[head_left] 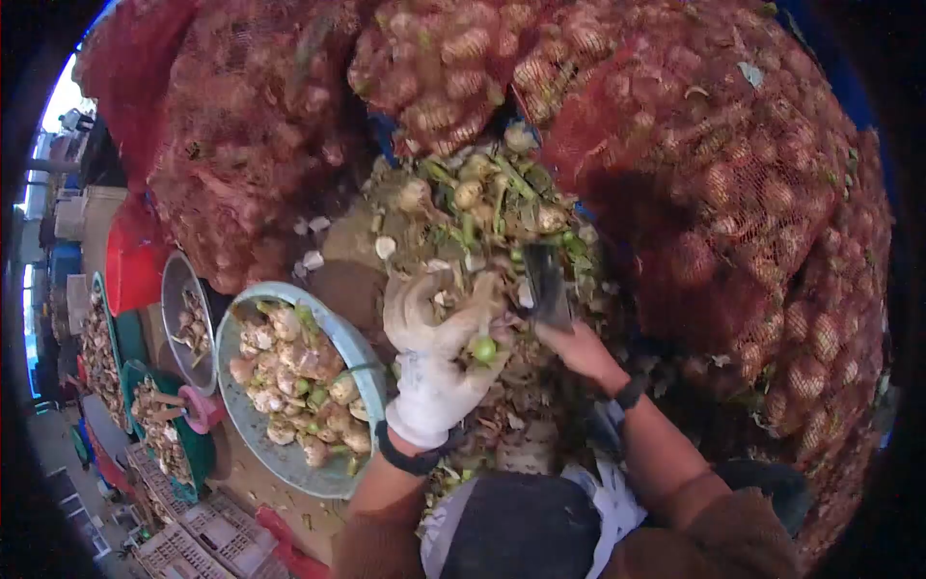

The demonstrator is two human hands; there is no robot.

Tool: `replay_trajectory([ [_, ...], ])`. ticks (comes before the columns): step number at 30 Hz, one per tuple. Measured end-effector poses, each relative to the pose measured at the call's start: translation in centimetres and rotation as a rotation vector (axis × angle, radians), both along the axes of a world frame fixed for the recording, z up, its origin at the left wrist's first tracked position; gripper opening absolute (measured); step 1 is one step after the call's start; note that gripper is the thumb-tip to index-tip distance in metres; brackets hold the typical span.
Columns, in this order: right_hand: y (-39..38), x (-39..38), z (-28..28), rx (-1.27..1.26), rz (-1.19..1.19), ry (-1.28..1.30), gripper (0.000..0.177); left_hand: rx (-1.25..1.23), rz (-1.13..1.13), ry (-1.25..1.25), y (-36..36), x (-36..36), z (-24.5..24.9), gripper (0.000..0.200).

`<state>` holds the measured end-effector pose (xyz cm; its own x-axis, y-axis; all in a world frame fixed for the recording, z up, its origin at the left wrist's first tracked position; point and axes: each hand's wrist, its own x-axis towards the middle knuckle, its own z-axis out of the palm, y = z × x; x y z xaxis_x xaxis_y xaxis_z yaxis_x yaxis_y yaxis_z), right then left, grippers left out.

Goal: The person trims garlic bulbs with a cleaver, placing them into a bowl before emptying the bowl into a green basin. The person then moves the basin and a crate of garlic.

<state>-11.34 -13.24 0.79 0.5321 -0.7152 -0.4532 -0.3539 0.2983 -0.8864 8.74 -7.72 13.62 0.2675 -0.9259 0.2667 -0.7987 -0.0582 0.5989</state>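
Note:
My left hand [431, 352], in a white glove, is closed around a pale knobbly root vegetable with a round green cut stem end [482, 348]; the fingers hide most of it. Just to the right, my right hand [585, 353] grips a cleaver, its dark, broad blade [547, 280] pointing away from me beside the gloved fingers. Beneath both hands lies a heap of roots, green stalks and trimmings [482, 198]. A pale blue basin [231, 410] of trimmed pinkish-white roots with green stem stubs stands left of my gloved hand.
Bulging red mesh sacks [260, 125] rise at the back, and more sacks [714, 183] crowd the right side. A metal bowl [172, 275], a red container [130, 256], green baskets [198, 449] and plastic crates [217, 536] stand at the left.

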Motion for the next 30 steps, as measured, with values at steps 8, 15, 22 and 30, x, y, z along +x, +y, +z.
replay_trajectory([
  [8,-1.1,5.9,9.1,0.07,-0.017,-0.13,0.03,0.158,0.12,0.755,2.4,-1.2,-1.8,0.071],
  [15,0.1,4.5,10.8,-0.939,0.314,0.216,0.015,-0.073,0.335,0.825,2.7,-1.2,-3.9,0.063],
  [22,0.9,4.4,9.6,-1.016,0.286,0.176,0.015,-0.136,0.419,0.704,3.0,-2.6,-3.3,0.059],
  [30,-0.9,-1.4,1.6,-0.488,0.008,0.641,0.022,-0.14,0.802,-0.092,8.2,2.1,2.3,0.085],
])
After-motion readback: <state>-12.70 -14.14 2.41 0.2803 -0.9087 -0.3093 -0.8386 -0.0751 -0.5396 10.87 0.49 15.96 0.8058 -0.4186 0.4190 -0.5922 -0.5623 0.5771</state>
